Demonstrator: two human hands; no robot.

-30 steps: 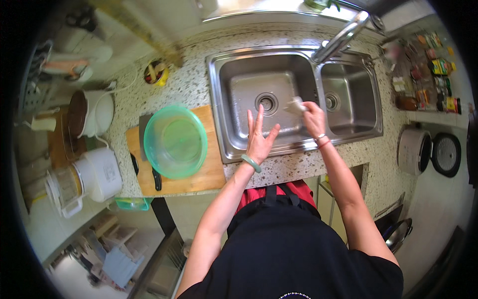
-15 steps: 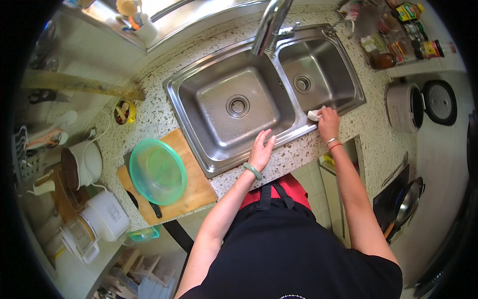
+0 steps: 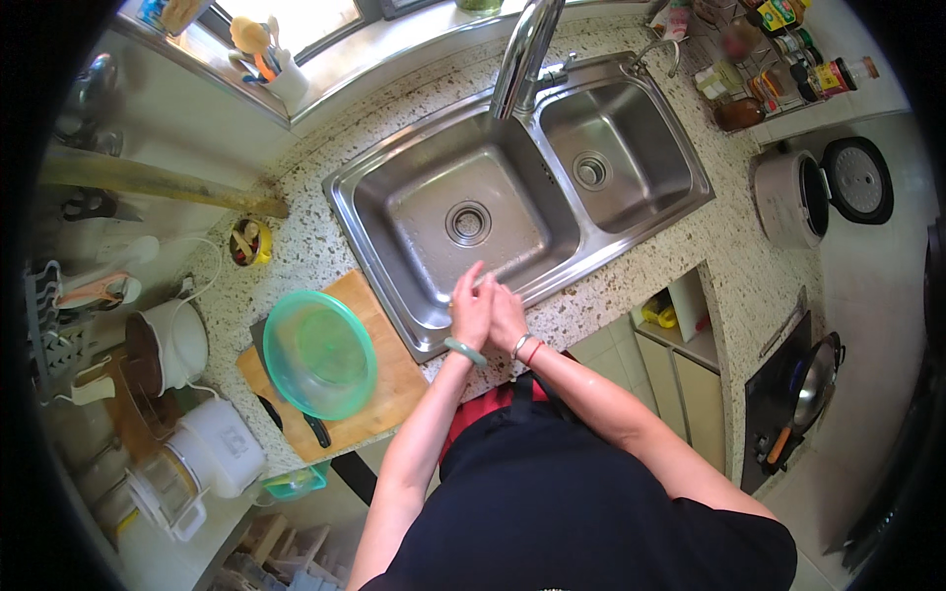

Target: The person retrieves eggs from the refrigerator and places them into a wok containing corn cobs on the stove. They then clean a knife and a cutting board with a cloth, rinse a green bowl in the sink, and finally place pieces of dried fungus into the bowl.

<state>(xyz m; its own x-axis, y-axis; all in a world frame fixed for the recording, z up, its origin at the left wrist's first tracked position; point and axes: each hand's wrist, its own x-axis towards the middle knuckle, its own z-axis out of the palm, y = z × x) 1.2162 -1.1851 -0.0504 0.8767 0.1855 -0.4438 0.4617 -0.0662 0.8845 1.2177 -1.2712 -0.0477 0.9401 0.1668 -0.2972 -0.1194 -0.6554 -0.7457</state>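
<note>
My two hands meet over the front edge of the large left basin of a steel double sink (image 3: 581,258). My left hand (image 3: 472,313), with a green bangle at the wrist, has at least one finger stretched toward the basin. Against its right side lies my right hand (image 3: 507,317), its fingers bent and partly covered by the left. Whatever sits between the two hands is hidden; the white wad is not visible now. Drops of water dot the basin floor.
A green plastic bowl (image 3: 320,355) rests on a wooden cutting board (image 3: 389,389) left of the sink, with a knife (image 3: 315,430) by the board's front edge. The faucet (image 3: 522,64) rises behind the basins. A rice cooker (image 3: 788,200) stands open at right.
My right hand has moved left from the small basin's front rim, where it held a white wad, to my left hand. My left hand has shifted slightly left and down.
</note>
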